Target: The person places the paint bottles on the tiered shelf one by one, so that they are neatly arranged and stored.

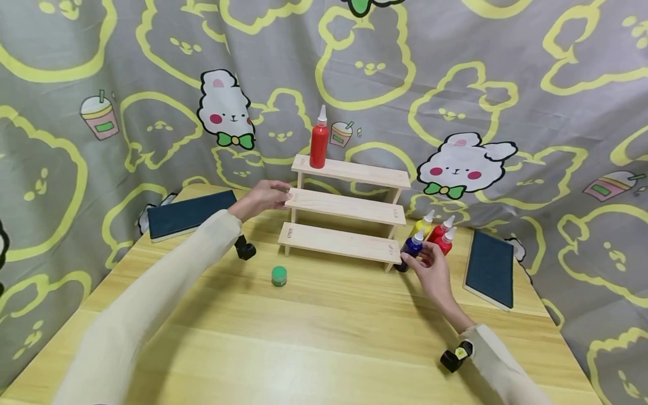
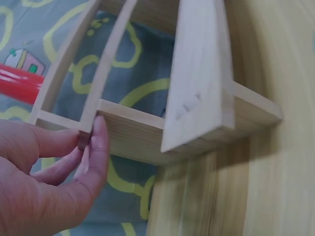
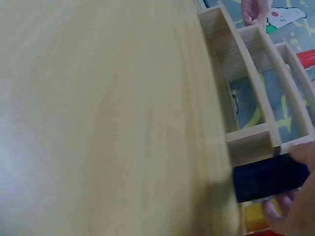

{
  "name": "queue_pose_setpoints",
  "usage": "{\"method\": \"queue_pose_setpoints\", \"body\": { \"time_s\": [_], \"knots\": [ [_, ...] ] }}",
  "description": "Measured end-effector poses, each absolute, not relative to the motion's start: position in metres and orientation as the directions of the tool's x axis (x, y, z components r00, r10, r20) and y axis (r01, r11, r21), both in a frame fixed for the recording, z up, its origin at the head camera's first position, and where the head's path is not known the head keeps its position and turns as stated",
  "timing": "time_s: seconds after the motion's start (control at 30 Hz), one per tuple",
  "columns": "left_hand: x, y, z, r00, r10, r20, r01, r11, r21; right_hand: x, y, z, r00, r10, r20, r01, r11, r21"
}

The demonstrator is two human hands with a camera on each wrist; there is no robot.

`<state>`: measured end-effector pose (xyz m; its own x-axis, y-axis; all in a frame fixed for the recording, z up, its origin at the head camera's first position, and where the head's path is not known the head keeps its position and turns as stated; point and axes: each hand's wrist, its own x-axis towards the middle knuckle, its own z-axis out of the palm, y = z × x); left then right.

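Note:
A three-tier wooden shelf point(image 1: 349, 206) stands on the table. My left hand point(image 1: 263, 199) pinches the left end of its middle board, thumb and fingers on the board's edge point(image 2: 91, 118). At the shelf's right end, my right hand point(image 1: 432, 275) grips a dark blue squeeze bottle point(image 1: 411, 247) with a white pointed cap; in the right wrist view the blue bottle point(image 3: 266, 178) lies between thumb and fingers. Just behind are a yellow bottle point(image 1: 421, 226) and two red bottles point(image 1: 446, 241), partly hidden. Another red bottle point(image 1: 319, 146) stands upright on the top board's left part.
A small jar with a green lid point(image 1: 279, 275) sits in front of the shelf. Dark-covered flat books or boards lie at the left point(image 1: 189, 212) and the right point(image 1: 489, 267) of the table point(image 1: 304, 343). A patterned grey curtain point(image 1: 283, 67) hangs behind.

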<state>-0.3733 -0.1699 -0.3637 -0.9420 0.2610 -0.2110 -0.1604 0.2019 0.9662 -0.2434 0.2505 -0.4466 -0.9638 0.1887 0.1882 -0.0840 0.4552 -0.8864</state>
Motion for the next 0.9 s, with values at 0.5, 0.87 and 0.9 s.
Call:
{"method": "queue_pose_setpoints", "body": {
  "time_s": [0.5,0.87,0.9],
  "knots": [
    [-0.382,-0.18,-0.359,-0.915,0.222,-0.336,-0.286,0.229,0.93,-0.222,0.259,-0.398,-0.934,0.224,0.276,-0.184,0.359,-0.915],
    [-0.383,-0.164,-0.358,-0.937,0.198,-0.286,-0.221,0.297,0.929,-0.244,0.246,-0.353,-0.987,0.093,0.132,-0.131,0.012,-0.991],
    [-0.384,-0.163,-0.358,-0.937,0.195,-0.291,-0.227,0.294,0.928,-0.246,0.245,-0.351,-0.988,0.083,0.128,-0.128,0.001,-0.992]
  ]
}}
